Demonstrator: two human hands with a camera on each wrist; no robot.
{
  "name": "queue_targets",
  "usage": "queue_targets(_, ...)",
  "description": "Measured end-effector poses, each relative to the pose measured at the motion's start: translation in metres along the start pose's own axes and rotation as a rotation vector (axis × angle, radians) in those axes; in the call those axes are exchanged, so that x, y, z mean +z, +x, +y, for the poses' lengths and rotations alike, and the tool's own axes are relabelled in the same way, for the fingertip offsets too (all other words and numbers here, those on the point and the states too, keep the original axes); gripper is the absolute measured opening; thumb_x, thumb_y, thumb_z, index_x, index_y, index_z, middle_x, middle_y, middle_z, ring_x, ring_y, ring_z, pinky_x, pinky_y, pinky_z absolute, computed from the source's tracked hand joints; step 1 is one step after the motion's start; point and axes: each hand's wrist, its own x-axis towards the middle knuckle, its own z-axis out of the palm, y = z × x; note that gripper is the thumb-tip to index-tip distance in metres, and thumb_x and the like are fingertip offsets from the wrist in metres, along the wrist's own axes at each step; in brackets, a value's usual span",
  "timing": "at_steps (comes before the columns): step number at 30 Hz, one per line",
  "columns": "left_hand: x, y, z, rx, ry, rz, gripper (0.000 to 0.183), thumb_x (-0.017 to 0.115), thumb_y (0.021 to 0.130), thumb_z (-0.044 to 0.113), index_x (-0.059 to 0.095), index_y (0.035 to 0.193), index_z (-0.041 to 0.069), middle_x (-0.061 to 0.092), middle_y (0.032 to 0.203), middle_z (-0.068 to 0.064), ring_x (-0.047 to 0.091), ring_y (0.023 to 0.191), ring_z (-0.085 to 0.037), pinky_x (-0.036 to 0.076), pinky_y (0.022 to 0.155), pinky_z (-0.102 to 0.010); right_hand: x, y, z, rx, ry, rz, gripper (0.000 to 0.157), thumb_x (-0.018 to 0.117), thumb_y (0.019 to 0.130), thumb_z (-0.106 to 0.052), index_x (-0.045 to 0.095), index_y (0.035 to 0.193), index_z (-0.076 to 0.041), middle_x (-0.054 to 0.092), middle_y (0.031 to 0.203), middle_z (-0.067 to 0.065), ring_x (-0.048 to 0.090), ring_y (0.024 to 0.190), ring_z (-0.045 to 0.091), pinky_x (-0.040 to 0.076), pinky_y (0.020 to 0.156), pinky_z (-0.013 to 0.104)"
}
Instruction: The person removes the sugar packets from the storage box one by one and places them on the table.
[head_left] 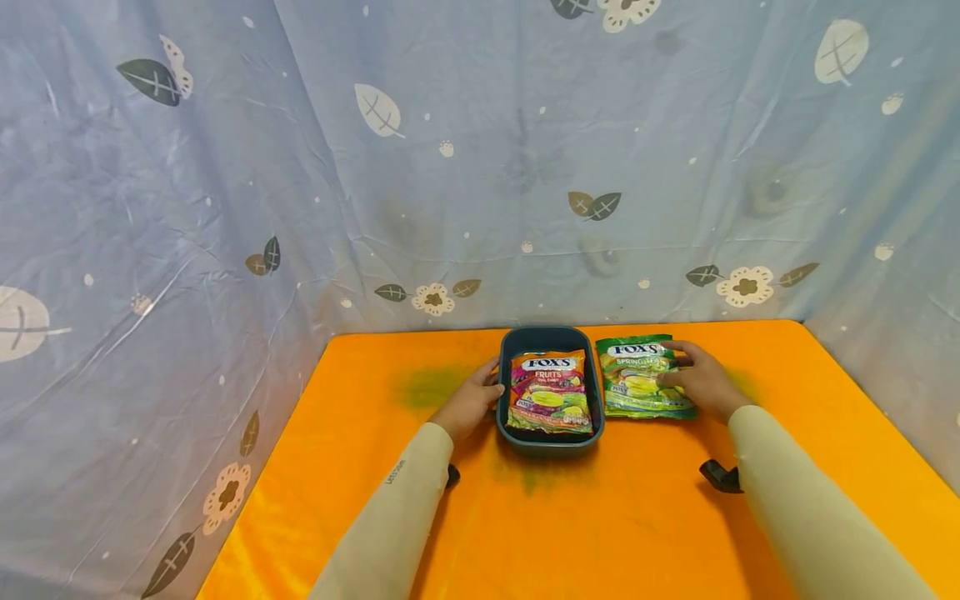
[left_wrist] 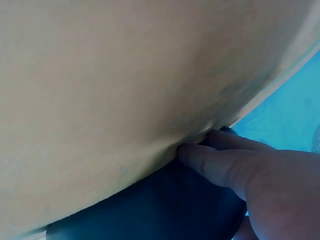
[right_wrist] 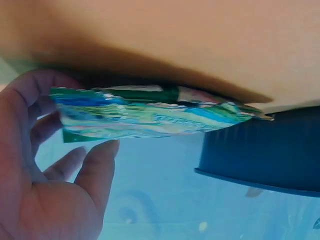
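Observation:
A dark blue-grey plastic bin (head_left: 551, 448) stands on the table, and an orange-and-pink bag of Fox's fruit candy (head_left: 549, 392) lies inside it. My left hand (head_left: 471, 403) rests against the bin's left side, thumb at the rim. The left wrist view has its fingers extended along the outer wall (left_wrist: 150, 205). To the right of the bin lies a green bag of Fox's candy (head_left: 637, 387). Around its right edge my right hand (head_left: 701, 383) is curved, thumb over the top face. Seen edge-on in the right wrist view, the green bag (right_wrist: 150, 117) has fingers curled about one end.
An orange cloth (head_left: 570, 533) covers the table, with greenish stains near the bin. Blue-grey leaf-print curtains (head_left: 480, 167) hang behind and at both sides. Black pieces of the wrist gear (head_left: 722, 477) show beside both forearms.

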Motion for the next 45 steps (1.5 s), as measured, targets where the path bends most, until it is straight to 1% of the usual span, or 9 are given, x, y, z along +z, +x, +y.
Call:
queue_targets(3, 0.0, 0.0, 0.001, 0.006, 0.002, -0.002, 0.058, 0.047, 0.101, 0.014, 0.024, 0.153, 0.027, 0.038, 0.147, -0.009, 0.052, 0.117, -0.024, 0.044, 0.096, -0.044, -0.007, -0.004, 0.001, -0.001, 0.061, 0.013, 0.075, 0.064, 0.092, -0.016, 0.02, 0.152, -0.009, 0.029, 0.141, 0.032, 0.049, 0.106, 0.04, 0.05, 0.077, 0.042)
queue_targets(6, -0.001, -0.001, 0.002, 0.015, 0.007, -0.009, 0.058, 0.047, 0.101, 0.014, 0.024, 0.153, 0.027, 0.038, 0.147, -0.009, 0.053, 0.116, -0.023, 0.044, 0.096, -0.044, -0.015, -0.009, 0.001, -0.01, 0.092, 0.029, 0.073, 0.062, 0.094, -0.018, 0.018, 0.153, -0.007, 0.026, 0.142, 0.033, 0.052, 0.098, 0.039, 0.053, 0.071, 0.04)
queue_targets(13, 0.0, -0.004, 0.003, 0.04, 0.036, -0.004, 0.057, 0.046, 0.102, 0.013, 0.024, 0.153, 0.023, 0.04, 0.146, -0.011, 0.053, 0.115, -0.025, 0.043, 0.098, -0.043, -0.025, -0.016, -0.004, -0.048, 0.081, 0.066, 0.076, 0.058, 0.095, -0.036, 0.017, 0.153, -0.01, 0.03, 0.141, 0.029, 0.046, 0.112, 0.043, 0.05, 0.082, 0.047)
queue_targets(18, 0.002, -0.004, 0.005, 0.05, 0.091, 0.01, 0.056, 0.045, 0.102, 0.015, 0.024, 0.154, 0.021, 0.041, 0.145, -0.011, 0.049, 0.121, -0.024, 0.038, 0.102, -0.044, -0.023, -0.017, -0.013, -0.054, 0.125, 0.045, 0.076, 0.057, 0.096, -0.038, 0.015, 0.154, -0.013, 0.034, 0.14, 0.028, 0.046, 0.114, 0.043, 0.046, 0.089, 0.052)
queue_targets(23, 0.002, -0.004, 0.004, 0.05, 0.112, 0.013, 0.057, 0.045, 0.102, 0.015, 0.022, 0.154, 0.022, 0.042, 0.145, -0.01, 0.048, 0.123, -0.023, 0.036, 0.103, -0.043, -0.012, -0.02, -0.033, -0.074, 0.218, -0.013, 0.073, 0.055, 0.098, -0.034, 0.013, 0.155, -0.015, 0.032, 0.141, 0.028, 0.046, 0.117, 0.046, 0.042, 0.094, 0.055)
queue_targets(31, 0.003, -0.006, 0.005, 0.051, 0.1, 0.007, 0.058, 0.045, 0.102, 0.015, 0.022, 0.154, 0.022, 0.041, 0.145, -0.01, 0.05, 0.121, -0.022, 0.04, 0.101, -0.043, 0.018, -0.015, -0.061, -0.106, 0.381, -0.097, 0.067, 0.056, 0.098, -0.025, 0.018, 0.153, -0.02, 0.033, 0.14, 0.029, 0.043, 0.12, 0.049, 0.042, 0.093, 0.056)
queue_targets(38, 0.002, -0.005, 0.002, 0.022, 0.148, 0.037, 0.056, 0.046, 0.102, 0.021, 0.024, 0.153, 0.026, 0.042, 0.145, -0.006, 0.046, 0.125, -0.022, 0.037, 0.102, -0.045, 0.042, -0.015, -0.082, -0.119, 0.41, -0.15, 0.064, 0.057, 0.097, -0.03, 0.024, 0.151, -0.024, 0.039, 0.135, 0.021, 0.046, 0.118, 0.047, 0.042, 0.092, 0.058)
queue_targets(42, 0.002, -0.003, 0.0, 0.021, 0.154, 0.034, 0.057, 0.046, 0.102, 0.022, 0.023, 0.154, 0.027, 0.042, 0.146, -0.005, 0.045, 0.127, -0.022, 0.036, 0.103, -0.045, 0.052, -0.018, -0.09, -0.133, 0.437, -0.175, 0.067, 0.059, 0.095, -0.035, 0.023, 0.151, -0.024, 0.038, 0.136, 0.021, 0.046, 0.119, 0.047, 0.041, 0.092, 0.059)
queue_targets(45, 0.002, -0.003, 0.001, 0.018, 0.153, 0.035, 0.057, 0.046, 0.102, 0.022, 0.022, 0.154, 0.027, 0.041, 0.146, -0.005, 0.043, 0.128, -0.022, 0.035, 0.104, -0.044, 0.058, -0.019, -0.095, -0.137, 0.486, -0.204, 0.067, 0.06, 0.095, -0.032, 0.023, 0.151, -0.024, 0.034, 0.139, 0.023, 0.044, 0.122, 0.047, 0.039, 0.094, 0.06)
